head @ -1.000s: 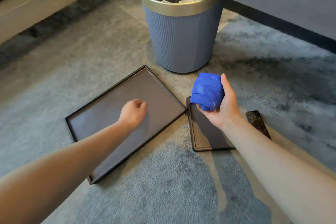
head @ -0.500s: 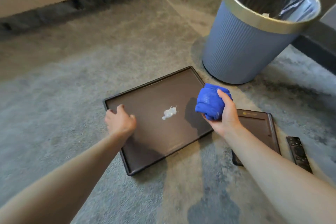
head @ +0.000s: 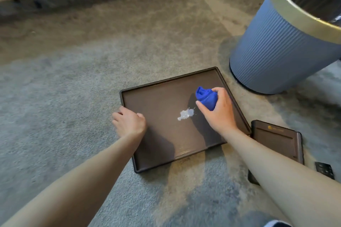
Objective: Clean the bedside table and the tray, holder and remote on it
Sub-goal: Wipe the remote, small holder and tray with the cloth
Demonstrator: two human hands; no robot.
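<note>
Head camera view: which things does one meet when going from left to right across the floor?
left hand → white smear on the tray → blue cloth in the right hand → holder → remote, at the right edge. The waste bin stands farther back on the right.

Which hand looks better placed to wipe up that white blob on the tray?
The right hand: it grips the blue cloth just beside the blob. The left hand rests on the tray edge, seemingly steadying it.
</note>
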